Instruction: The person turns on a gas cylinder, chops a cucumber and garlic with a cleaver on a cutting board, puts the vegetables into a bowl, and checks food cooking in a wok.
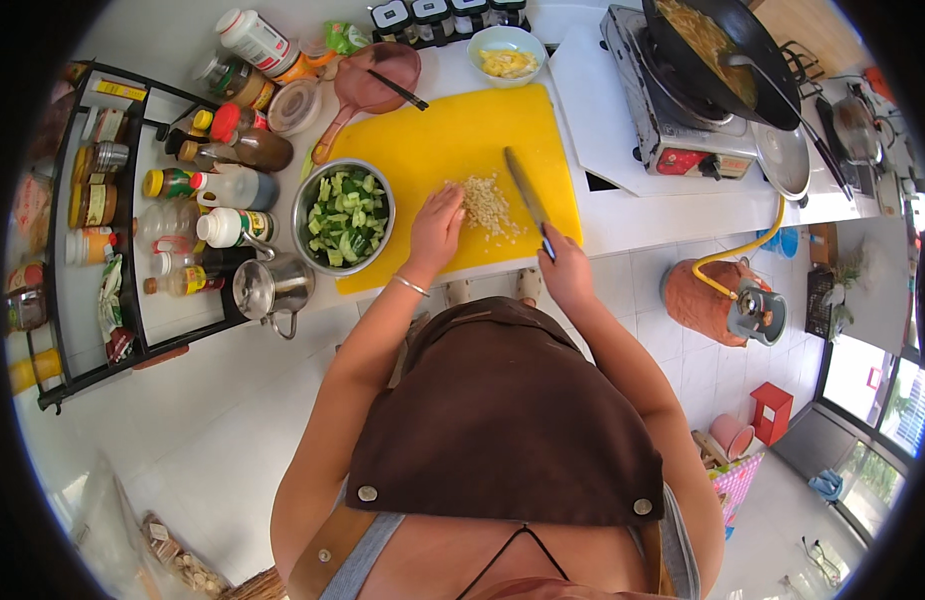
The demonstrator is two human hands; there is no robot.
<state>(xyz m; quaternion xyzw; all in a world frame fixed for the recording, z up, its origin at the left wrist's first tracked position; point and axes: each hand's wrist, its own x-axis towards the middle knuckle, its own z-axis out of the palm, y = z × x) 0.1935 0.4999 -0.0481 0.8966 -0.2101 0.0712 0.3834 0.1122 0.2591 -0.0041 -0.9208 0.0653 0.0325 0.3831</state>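
Note:
My right hand [565, 262] grips the handle of a kitchen knife [525, 192], whose blade lies over the yellow cutting board [442, 135] just right of a pile of pale chopped pieces [487, 205]. My left hand [436, 227] rests flat on the board, its fingers touching the left side of that pile. A steel bowl [304, 205] filled with green cucumber chunks stands at the board's left edge.
Bottles and jars [217, 185] crowd a black rack [132, 310] on the left, with a steel jug [270, 288] in front. A pink pan [367, 85] and a white bowl [506, 45] sit behind the board. A wok [717, 55] sits on a gas stove [672, 125]; a gas cylinder [717, 300] stands on the floor.

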